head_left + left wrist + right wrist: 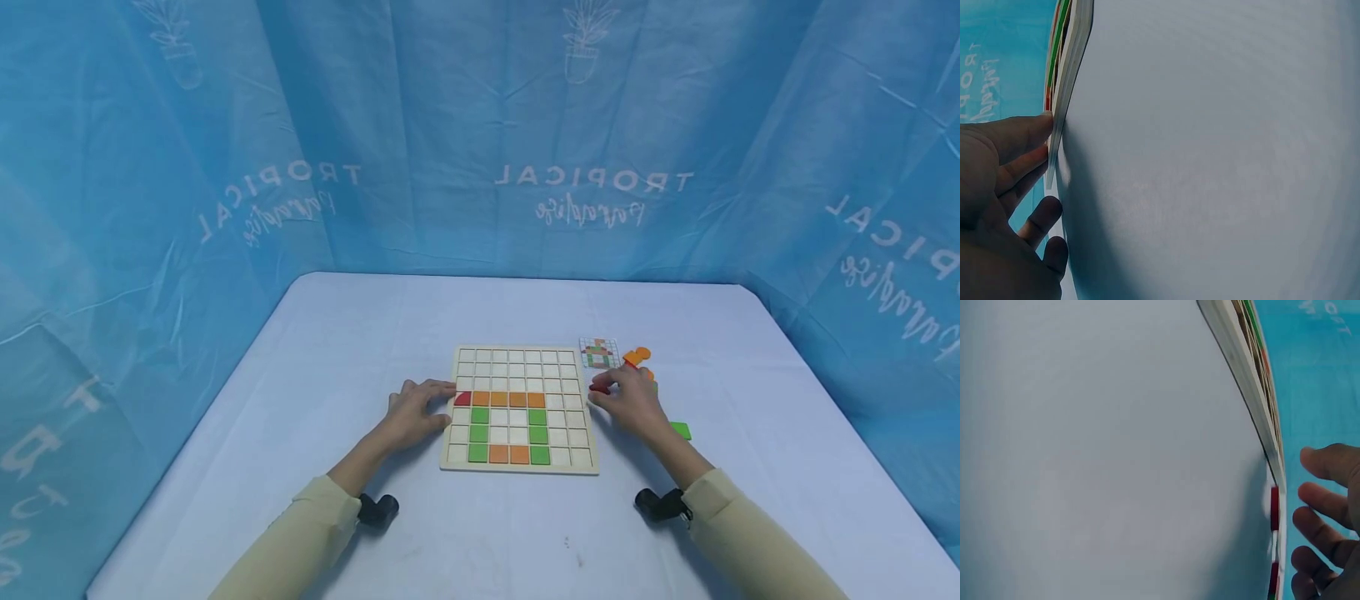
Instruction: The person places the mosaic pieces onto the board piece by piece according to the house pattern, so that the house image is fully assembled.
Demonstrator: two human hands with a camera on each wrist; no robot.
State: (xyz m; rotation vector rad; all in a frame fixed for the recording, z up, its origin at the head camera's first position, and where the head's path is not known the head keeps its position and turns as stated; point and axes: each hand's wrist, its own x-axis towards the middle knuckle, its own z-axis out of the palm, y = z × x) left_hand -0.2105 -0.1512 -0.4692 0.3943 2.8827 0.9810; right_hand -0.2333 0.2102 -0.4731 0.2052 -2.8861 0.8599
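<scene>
A wooden grid board [561, 437] lies flat on the table. Its squares hold a red rounded tile [462, 398] at the left end of a row of orange tiles [498, 399], with green tiles [478, 433] in two columns below and darker orange tiles [508, 454] between their feet. My left hand [411, 415] touches the board's left edge with thumb and fingers extended. Beside the right edge, my right hand [630, 402] is over a red piece [599, 388]. In the right wrist view its fingers are spread with nothing between them, near two red pieces [1275, 508].
A pattern card [598, 352] lies by the board's upper right corner. Loose orange pieces [639, 356] are right of it, and a green piece [681, 430] shows past my right wrist. Blue printed curtains [480, 125] surround the white-covered table [375, 325].
</scene>
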